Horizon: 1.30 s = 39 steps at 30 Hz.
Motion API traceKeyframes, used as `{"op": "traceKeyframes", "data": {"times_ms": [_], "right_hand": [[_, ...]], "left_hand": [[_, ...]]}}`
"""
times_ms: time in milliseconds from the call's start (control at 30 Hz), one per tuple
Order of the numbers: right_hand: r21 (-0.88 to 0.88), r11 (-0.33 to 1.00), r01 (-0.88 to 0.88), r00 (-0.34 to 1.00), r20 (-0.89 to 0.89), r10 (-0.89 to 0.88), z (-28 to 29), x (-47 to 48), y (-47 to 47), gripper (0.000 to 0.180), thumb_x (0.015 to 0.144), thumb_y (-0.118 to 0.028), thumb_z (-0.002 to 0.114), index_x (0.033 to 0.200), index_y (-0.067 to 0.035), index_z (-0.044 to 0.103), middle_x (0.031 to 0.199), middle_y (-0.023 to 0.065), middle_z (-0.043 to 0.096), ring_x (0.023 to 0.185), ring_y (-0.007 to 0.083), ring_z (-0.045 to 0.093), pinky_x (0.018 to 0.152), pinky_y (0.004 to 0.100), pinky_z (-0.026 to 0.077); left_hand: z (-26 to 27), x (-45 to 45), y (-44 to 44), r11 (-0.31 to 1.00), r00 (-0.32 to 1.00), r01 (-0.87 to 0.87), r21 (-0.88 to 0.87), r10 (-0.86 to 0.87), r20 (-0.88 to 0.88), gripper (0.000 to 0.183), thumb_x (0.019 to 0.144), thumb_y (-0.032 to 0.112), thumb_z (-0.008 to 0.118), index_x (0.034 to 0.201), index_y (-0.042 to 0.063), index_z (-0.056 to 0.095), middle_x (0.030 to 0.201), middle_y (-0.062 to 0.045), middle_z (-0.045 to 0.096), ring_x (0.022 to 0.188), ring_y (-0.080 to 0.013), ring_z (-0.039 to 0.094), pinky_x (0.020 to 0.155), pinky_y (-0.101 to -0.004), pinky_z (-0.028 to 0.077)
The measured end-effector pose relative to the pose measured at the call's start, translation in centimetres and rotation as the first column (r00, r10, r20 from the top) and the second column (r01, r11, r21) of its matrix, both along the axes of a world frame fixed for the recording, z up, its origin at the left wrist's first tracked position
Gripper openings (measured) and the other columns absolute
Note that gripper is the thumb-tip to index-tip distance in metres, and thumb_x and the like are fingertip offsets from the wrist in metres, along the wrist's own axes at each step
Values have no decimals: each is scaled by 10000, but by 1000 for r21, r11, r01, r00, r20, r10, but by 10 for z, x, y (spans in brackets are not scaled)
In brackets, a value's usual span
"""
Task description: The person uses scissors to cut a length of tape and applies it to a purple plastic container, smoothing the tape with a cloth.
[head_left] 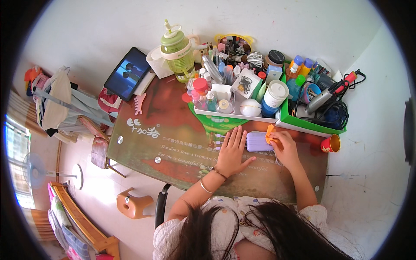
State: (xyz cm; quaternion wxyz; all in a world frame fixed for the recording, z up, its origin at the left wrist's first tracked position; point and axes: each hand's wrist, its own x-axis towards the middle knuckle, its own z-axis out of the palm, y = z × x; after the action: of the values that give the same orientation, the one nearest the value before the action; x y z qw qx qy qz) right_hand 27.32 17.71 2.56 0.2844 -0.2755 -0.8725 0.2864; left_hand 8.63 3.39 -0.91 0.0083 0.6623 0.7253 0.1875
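Observation:
A lilac power bank [256, 143], ribbed on top, lies flat on the glass-topped table [188, 162]. Short lilac cables with plugs [218, 142] stick out to its left. My left hand [231, 151] is spread palm down across these cables, fingers pointing away from me and the thumb out to the right. What lies beneath the palm is hidden. Pinched in my right hand [283, 147] is a crumpled orange cloth [270, 134], touching the power bank's right end.
A white box [224, 114] of bottles and cosmetics stands behind my hands. To its right, a green box [312, 126] holds cables and a hair styling tool [320, 100]. A red paper cup [330, 143] sits at the right edge. Farther left are a green drinking bottle [177, 53], a tablet [128, 73] and a pink comb [139, 104].

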Motion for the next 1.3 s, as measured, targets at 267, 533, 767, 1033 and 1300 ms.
{"op": "traceKeyframes", "data": {"times_ms": [267,533,767,1033,1300], "right_hand": [[192,981,-2,993,115,-21,-2,-2,-8,319,886,-4,587,1202,-43,567,1098,140,644,1014,322,625,840,400,514],[344,939,19,984,161,-79,-12,-10,-10,307,811,30,610,1115,-9,609,1087,132,646,974,310,628,816,407,511],[457,886,75,997,-13,-78,-12,-8,-18,230,824,9,646,1049,-41,645,922,96,659,904,287,621,805,409,478],[319,943,95,995,-55,-82,-9,-10,-15,210,825,7,653,1026,-52,642,910,98,660,899,294,611,810,418,473],[213,973,93,993,-85,-77,-12,-12,-12,171,833,13,651,995,-41,655,914,117,651,886,316,610,787,411,482]], "left_hand": [[1,0,0,1000,1000,0,12,0,-1,966,882,638,523,1490,-77,296,1564,-261,273,1462,-367,257,1207,-475,181],[0,0,1,999,1000,-1,41,0,22,793,929,452,521,1480,-80,312,1547,-257,306,1442,-377,292,1203,-482,188],[-2,1,1,999,999,-3,54,0,44,782,936,456,512,1479,-74,319,1547,-252,312,1448,-371,288,1202,-484,188],[-3,-1,2,998,999,-1,56,-1,36,788,945,483,497,1478,-72,324,1547,-251,312,1446,-371,291,1201,-484,189],[-1,0,1,999,1000,-3,44,2,26,809,942,504,494,1483,-71,317,1549,-249,308,1448,-371,286,1202,-482,188]]}}
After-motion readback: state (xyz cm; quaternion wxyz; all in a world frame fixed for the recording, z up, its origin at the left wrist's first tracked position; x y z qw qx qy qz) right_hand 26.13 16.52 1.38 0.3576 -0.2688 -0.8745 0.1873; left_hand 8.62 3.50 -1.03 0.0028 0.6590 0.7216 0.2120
